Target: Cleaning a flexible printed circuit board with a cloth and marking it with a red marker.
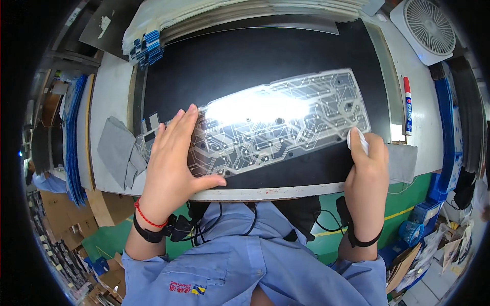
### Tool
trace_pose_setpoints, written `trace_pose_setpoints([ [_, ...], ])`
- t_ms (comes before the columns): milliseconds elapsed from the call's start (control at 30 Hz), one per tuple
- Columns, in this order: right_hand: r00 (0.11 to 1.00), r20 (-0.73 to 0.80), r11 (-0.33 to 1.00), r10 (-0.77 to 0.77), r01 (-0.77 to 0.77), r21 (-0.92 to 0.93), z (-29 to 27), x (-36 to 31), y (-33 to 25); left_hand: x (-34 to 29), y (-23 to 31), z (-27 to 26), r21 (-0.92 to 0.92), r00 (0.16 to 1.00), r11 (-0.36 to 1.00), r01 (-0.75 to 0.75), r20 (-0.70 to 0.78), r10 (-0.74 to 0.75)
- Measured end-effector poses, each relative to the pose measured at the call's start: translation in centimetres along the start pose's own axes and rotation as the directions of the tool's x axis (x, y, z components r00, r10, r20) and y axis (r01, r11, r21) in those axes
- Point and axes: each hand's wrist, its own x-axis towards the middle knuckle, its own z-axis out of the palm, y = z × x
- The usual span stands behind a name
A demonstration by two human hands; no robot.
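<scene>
A clear membrane circuit sheet [275, 145], printed with pale traces and dots, lies slanted on the black work mat [224, 61], its right end farther from me. A strong light glare hides part of its traces. My left hand [176, 148] rests over the sheet's left end, fingers stretched out and thumb apart near its lower edge. At the lower right corner of the sheet, my right hand [368, 158] pinches a small white cloth [357, 141] against the edge. A narrow tail [150, 127] of the sheet shows left of my left hand.
Stacked sheets [245, 18] with blue tails [147, 48] span the back of the table. Grey cloths lie left [120, 153] and right [402, 163]. On the right are a red-capped marker [408, 107] and a white fan [426, 30]. The table's white front edge [270, 193] is near my body.
</scene>
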Motion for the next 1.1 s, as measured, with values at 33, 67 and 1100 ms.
trace_pose_setpoints([
  [33,0.999,0.019,1.000,0.027,-0.027,0.008,-0.2,-0.1,-0.1,-0.2,-0.2,-0.2,-0.002,1.000,1.000,-0.003,0.012,0.003],
  [67,1.000,0.021,1.000,0.013,-0.013,-0.003,-0.2,-0.3,-0.1,-0.4,-0.5,-0.4,-0.004,1.000,1.000,-0.007,0.027,0.007],
  [1100,0.918,0.149,0.930,-0.367,0.359,0.079,2.8,-1.9,-9.0,-0.5,0.9,1.9,-0.095,0.998,0.995,0.001,-0.067,-0.007],
])
